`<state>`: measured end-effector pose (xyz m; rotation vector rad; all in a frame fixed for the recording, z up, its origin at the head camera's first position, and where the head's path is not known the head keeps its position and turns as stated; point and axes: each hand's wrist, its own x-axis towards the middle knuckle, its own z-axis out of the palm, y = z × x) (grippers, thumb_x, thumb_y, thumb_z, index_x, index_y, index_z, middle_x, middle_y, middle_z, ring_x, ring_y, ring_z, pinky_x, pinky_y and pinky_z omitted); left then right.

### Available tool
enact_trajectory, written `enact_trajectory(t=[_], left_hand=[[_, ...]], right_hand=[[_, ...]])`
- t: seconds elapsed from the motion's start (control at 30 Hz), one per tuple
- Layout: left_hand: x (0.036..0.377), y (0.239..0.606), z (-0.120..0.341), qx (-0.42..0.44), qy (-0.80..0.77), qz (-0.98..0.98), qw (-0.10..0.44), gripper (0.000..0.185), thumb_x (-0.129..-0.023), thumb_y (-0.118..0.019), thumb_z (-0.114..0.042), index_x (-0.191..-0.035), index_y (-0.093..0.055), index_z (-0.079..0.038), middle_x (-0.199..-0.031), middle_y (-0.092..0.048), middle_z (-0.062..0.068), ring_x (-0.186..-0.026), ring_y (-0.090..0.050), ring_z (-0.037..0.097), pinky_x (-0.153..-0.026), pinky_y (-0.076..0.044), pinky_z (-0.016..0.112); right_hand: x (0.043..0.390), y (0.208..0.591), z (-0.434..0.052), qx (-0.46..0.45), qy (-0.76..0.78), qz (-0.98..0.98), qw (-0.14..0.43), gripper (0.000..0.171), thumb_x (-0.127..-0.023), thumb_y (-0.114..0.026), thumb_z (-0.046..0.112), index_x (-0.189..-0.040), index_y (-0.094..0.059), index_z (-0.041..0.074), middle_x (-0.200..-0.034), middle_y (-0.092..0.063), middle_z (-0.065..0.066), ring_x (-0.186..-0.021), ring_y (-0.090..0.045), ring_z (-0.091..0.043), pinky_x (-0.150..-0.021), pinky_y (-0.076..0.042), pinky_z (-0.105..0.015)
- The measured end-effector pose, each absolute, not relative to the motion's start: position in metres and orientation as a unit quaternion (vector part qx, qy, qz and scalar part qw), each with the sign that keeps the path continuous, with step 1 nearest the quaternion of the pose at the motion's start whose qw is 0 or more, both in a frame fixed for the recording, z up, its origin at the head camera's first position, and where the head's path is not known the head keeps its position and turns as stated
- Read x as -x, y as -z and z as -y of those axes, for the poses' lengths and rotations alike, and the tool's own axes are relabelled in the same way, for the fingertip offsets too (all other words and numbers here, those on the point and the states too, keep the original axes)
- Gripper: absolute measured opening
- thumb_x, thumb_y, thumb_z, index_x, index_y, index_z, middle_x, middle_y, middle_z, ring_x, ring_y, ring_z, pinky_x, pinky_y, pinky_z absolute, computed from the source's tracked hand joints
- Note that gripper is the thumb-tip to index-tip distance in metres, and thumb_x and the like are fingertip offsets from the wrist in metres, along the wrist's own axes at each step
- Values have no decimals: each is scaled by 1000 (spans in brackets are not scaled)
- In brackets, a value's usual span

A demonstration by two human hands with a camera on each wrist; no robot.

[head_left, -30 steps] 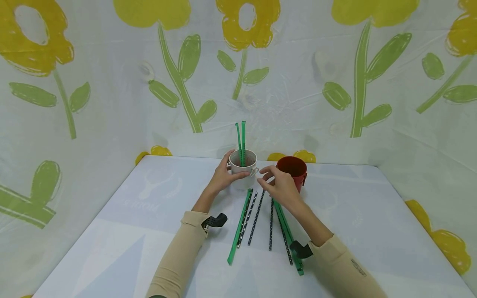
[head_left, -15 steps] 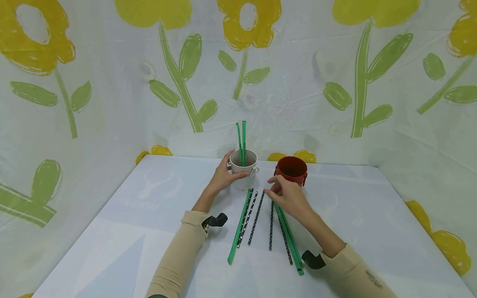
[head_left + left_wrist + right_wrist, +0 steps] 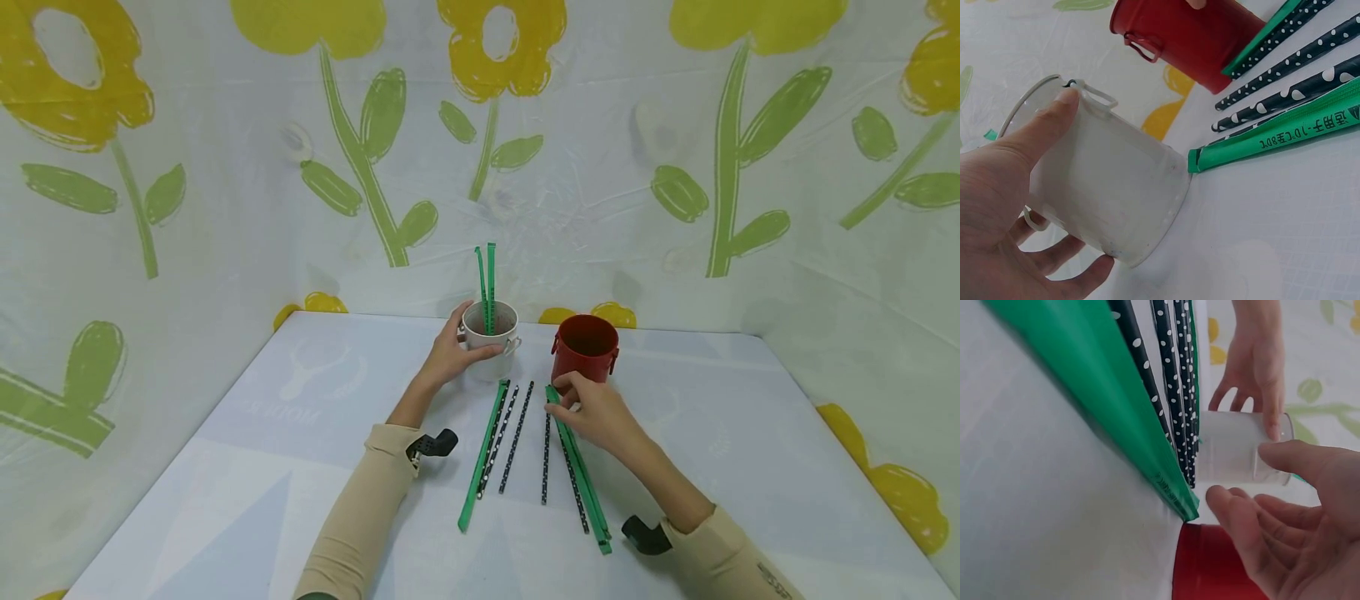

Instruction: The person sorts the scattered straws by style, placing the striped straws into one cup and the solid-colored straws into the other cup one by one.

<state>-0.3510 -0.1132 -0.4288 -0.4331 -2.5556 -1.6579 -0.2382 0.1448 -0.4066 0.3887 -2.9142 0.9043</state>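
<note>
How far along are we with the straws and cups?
Two green straws stand in the white cup, which the left hand grips. The right hand reaches to the far end of a green straw on the table. Four dotted straws and another green one lie loose; the red cup looks empty.

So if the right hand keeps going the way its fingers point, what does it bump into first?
Probably the green straw wrapper on the table: the right hand has its fingertips just above the wrapper's far end. The red cup stands just beyond. Depth is hard to judge.
</note>
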Motion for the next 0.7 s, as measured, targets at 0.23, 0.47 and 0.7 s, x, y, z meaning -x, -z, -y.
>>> enact_trajectory(t=[0.23,0.47,0.7], left_hand=[[351,429,113,143,539,829,31,99,-79,-82,-35,-156,-20,-30,-155,-37,5,-139,-41,35,-110,-41,54],[350,428,112,148,541,828,32,99,-79,-82,-35,-156,-21,-24,-154,-37,6,-139,-42,36,-110,-41,54],[349,427,113,143,542,828,32,99,-79,-82,-35,-156,-21,-26,-154,-37,5,-137,-43,38,-109,-42,55]], right_hand=[[237,405,-149,-88,-274,957,-38,50,-81,-80,25,-124,-61,6,-84,-66,-4,-67,-57,-14,-63,-58,-25],[235,408,-149,-56,-281,951,-113,55,-83,-79,22,-130,-57,3,-81,-64,-6,-57,-60,-14,-57,-57,-24],[234,410,-148,-45,-280,949,-136,54,-82,-79,20,-130,-58,4,-79,-64,-6,-56,-61,-16,-57,-57,-24]])
